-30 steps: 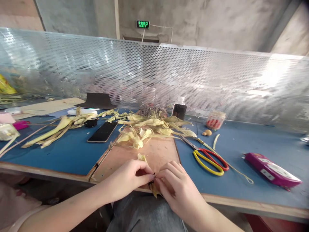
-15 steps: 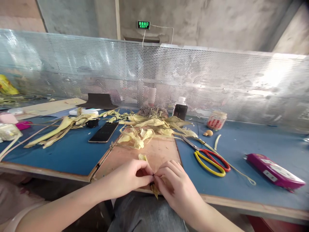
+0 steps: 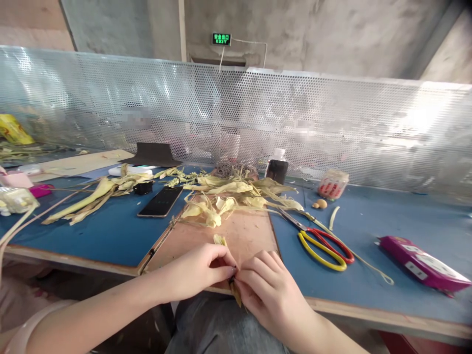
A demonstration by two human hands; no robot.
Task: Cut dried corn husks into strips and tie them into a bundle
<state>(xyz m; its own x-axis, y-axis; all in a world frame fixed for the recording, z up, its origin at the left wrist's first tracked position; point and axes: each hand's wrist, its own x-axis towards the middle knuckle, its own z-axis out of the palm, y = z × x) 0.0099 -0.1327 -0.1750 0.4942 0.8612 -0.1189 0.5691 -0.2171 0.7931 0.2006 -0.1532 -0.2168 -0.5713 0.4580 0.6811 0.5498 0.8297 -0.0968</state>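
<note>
Two hands meet at the near edge of the bench: the left hand (image 3: 199, 273) and the right hand (image 3: 267, 290) both have fingertips pinched shut on one small strip of dried husk (image 3: 235, 290), which hangs down between them. Beyond the fingers lies one pile of husks (image 3: 228, 196). To their right lie one pair of scissors (image 3: 317, 238) and one purple case (image 3: 424, 263); farther back stands one small jar (image 3: 333, 183) with red contents, and to their left lies one phone (image 3: 161, 201).

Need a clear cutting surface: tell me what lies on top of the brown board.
A heap of dried husk leaves covers the brown board's far end; both hands hide its near edge, pinching a husk strip.
</note>
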